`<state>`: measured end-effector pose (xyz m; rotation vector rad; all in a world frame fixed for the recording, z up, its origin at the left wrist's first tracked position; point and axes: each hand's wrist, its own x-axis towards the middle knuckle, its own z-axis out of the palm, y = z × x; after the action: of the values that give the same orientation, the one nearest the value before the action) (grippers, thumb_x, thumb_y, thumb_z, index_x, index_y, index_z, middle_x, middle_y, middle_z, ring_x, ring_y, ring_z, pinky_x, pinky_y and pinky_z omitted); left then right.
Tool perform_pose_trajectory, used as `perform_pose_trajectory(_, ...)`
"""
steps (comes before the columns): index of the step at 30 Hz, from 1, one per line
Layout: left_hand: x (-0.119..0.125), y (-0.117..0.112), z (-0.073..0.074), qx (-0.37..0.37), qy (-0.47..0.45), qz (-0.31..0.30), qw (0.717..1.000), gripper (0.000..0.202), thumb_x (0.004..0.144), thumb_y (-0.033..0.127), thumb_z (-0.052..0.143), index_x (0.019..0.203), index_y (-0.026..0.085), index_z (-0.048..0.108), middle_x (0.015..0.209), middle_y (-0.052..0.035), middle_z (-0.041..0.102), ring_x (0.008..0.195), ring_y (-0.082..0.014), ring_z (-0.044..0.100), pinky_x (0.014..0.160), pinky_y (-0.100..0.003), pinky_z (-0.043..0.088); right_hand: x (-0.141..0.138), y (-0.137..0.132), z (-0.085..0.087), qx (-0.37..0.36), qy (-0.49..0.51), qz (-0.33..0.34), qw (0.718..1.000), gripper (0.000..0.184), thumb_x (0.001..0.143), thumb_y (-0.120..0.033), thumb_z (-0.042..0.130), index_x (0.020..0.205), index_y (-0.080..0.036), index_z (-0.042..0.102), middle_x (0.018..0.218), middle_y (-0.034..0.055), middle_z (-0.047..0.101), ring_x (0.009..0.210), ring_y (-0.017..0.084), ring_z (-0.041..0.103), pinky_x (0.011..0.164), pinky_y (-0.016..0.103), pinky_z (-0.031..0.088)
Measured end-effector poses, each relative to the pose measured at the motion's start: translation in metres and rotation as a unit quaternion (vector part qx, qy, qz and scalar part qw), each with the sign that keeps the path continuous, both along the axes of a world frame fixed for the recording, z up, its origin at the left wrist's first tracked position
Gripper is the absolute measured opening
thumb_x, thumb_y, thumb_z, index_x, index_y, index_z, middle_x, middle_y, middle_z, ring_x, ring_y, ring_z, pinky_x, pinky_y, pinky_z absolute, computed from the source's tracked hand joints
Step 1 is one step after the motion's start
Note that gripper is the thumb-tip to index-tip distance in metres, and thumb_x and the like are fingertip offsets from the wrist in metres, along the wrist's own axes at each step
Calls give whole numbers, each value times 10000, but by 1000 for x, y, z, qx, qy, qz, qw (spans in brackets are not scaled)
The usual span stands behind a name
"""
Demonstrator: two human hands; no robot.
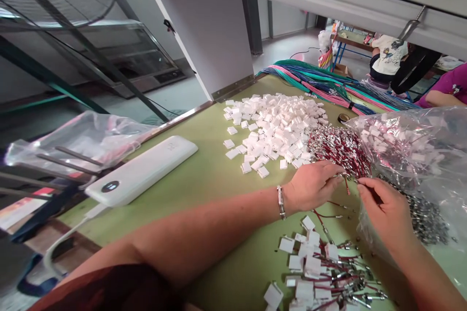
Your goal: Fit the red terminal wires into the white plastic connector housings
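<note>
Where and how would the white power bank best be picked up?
Likely across the middle of the power bank, pinched by its two long sides from above: it lies flat and elongated, and a cable plug sits in its lower-left end.

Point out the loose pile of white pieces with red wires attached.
The smaller, nearer pile: red wires run from its pieces; pieces in the far pile show none.
</note>
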<state>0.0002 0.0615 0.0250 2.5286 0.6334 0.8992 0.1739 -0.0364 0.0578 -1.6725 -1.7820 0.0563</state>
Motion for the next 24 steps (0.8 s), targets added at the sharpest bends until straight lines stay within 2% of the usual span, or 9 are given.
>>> perform_pose_trajectory(4,2,-2,-1,-62,3,-20,998,195,942,201,465,939,181,659,837,-7,685,771,-126,622,691,-241,496,-6,1,-5,-4,19,8,1000,176,896,-289,490,868,-220,650,750,22,687,643,156,609,613,268,471)
perform_pose_trajectory(8,2,-1,-1,-72,-6,-20,997,195,943,232,490,895,172,669,793,-2,678,728,-110,609,660,-222,477,-6,3,-11,-12,17,35,999,183,902,-273,477,862,-203,641,764,34,685,665,155,607,642,270,467)
perform_pose_trajectory(11,0,0,-2,-30,-4,-32,999,218,951,249,477,874,174,667,781,-2,669,719,-108,604,647,-221,470,-3,3,-9,-53,26,51,997,196,893,-267,468,828,-206,643,759,33,685,661,155,599,636,273,458)
perform_pose_trajectory(17,-5,0,-6,137,25,-111,984,261,957,204,410,893,201,663,714,1,635,681,-117,581,565,-236,424,-3,-4,-5,-223,102,68,967,270,862,-314,476,636,-209,578,538,-35,541,521,122,484,510,239,374)
perform_pose_trajectory(20,-3,0,-8,160,67,-119,978,246,951,199,429,896,199,668,714,0,633,692,-125,568,567,-244,415,-1,-3,-10,-273,120,49,953,302,871,-323,459,621,-201,575,536,-26,549,510,121,488,511,243,374)
perform_pose_trajectory(22,1,-1,-9,159,113,-104,975,238,938,209,462,828,184,671,721,-12,633,708,-136,562,605,-258,431,5,4,-11,-297,85,35,951,269,868,-318,468,694,-198,634,572,-6,603,522,137,525,516,255,382)
perform_pose_trajectory(24,3,-2,-11,151,146,-83,974,255,920,265,511,743,168,666,718,-31,624,724,-152,560,646,-281,448,13,15,-11,-263,14,14,965,226,861,-306,488,792,-207,679,678,20,664,591,161,577,563,274,405)
